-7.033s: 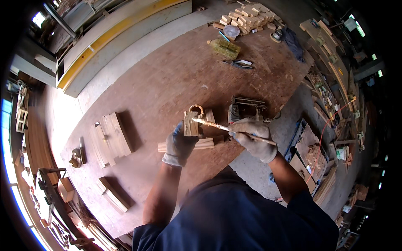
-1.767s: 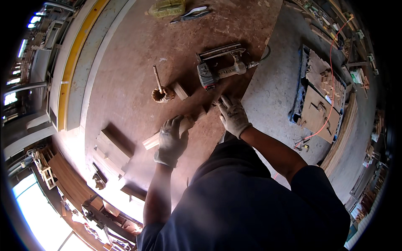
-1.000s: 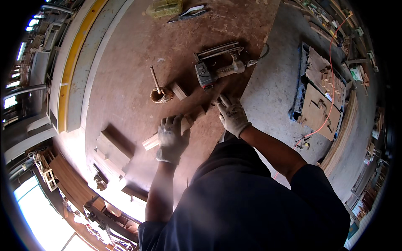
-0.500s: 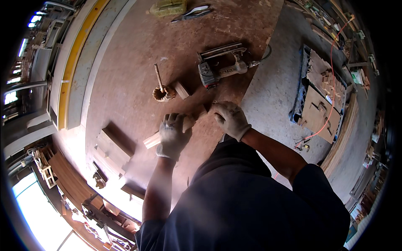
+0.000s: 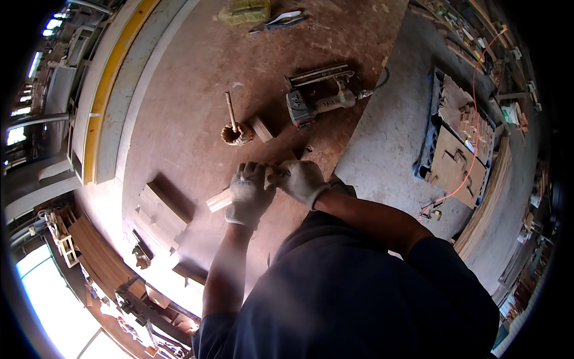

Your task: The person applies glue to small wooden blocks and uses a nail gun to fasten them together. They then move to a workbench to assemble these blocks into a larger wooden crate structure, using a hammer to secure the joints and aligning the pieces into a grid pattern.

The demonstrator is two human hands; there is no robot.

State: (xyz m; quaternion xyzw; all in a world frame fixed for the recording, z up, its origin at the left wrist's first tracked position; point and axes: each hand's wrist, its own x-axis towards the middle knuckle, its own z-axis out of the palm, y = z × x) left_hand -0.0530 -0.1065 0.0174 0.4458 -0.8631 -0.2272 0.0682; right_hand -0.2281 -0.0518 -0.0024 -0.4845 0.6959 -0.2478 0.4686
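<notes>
My left hand [image 5: 248, 192], in a pale work glove, is closed over a short strip of wood [image 5: 219, 200]. The strip's light end sticks out to the left of the palm. My right hand [image 5: 303, 182], gloved too, has its fingers curled in against the left fingertips, near the strip's other end; what they pinch is hidden. Just beyond the hands stands a round, glue-crusted pot [image 5: 237, 135] with a stick [image 5: 230, 107] in it. A small wood block [image 5: 262, 130] lies beside the pot.
A nail gun [image 5: 323, 100] with a hose lies on the brown worktable [image 5: 191, 90], beyond my right hand. Several boards [image 5: 164, 206] sit at the left. A yellow package [image 5: 244, 11] lies at the far edge. On the floor at the right are a loaded pallet [image 5: 427, 143] and a red hose [image 5: 475, 107].
My right hand has moved left and a little nearer, from the table's right edge to my left hand's fingertips. The left hand keeps its hold on the wood strip.
</notes>
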